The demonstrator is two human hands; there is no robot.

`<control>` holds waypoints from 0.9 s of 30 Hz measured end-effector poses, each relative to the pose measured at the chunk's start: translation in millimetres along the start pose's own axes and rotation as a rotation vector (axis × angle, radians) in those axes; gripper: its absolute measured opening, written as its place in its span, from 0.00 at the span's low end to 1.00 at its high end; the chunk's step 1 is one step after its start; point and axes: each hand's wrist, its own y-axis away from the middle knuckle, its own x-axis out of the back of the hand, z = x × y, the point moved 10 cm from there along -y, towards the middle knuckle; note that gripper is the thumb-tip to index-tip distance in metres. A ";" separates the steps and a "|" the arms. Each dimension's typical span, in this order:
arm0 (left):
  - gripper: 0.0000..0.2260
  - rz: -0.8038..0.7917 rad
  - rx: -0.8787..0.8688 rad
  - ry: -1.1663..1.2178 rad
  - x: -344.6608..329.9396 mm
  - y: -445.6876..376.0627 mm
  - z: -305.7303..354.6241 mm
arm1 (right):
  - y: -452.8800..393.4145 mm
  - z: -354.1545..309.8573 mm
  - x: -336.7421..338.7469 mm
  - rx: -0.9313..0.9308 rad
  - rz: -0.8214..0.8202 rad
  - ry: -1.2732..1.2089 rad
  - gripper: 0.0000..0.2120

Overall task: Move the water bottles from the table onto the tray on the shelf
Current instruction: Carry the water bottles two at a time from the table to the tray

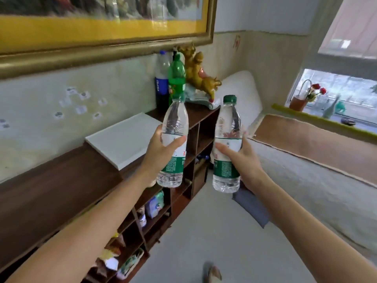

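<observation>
I hold one clear water bottle in each hand, both upright in the air, each with a green label and green cap. My left hand (161, 152) grips the left water bottle (173, 123) around its middle, just right of the white tray (122, 137). The tray lies flat on top of the dark wooden shelf (51, 186) with nothing on it. My right hand (242, 160) grips the right water bottle (227, 121) over the floor in front of the shelf. The two bottles are apart.
At the shelf's far end stand a blue-labelled soda bottle (161, 82), a green soda bottle (177, 78) and a golden animal figurine (199, 72). Open shelf cubbies (155, 205) hold small packages. A bed (318, 180) lies to the right, with grey floor (204, 231) between.
</observation>
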 end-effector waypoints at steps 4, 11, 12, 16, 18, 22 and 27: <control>0.17 0.186 0.002 -0.008 15.4 -69.0 -19.4 | -107.5 19.3 -31.5 -0.025 -0.145 -0.018 0.35; 0.17 0.514 0.117 -0.001 77.0 -139.8 -51.0 | -250.2 21.3 -118.0 -0.041 -0.429 0.018 0.22; 0.17 0.558 0.142 -0.001 86.5 -141.5 -58.0 | -263.3 25.3 -132.8 -0.058 -0.455 0.009 0.22; 0.19 0.714 0.213 -0.031 131.7 -153.6 -83.8 | -309.1 42.6 -197.8 -0.085 -0.580 0.034 0.24; 0.20 0.746 0.207 -0.032 150.3 -165.5 -91.9 | -328.3 43.4 -230.7 -0.049 -0.620 0.059 0.24; 0.22 0.730 0.199 -0.042 180.6 -193.4 -107.9 | -356.6 49.8 -284.0 -0.047 -0.656 0.071 0.26; 0.27 0.769 0.189 -0.052 210.9 -224.9 -125.6 | -392.6 50.2 -329.6 -0.044 -0.668 0.090 0.26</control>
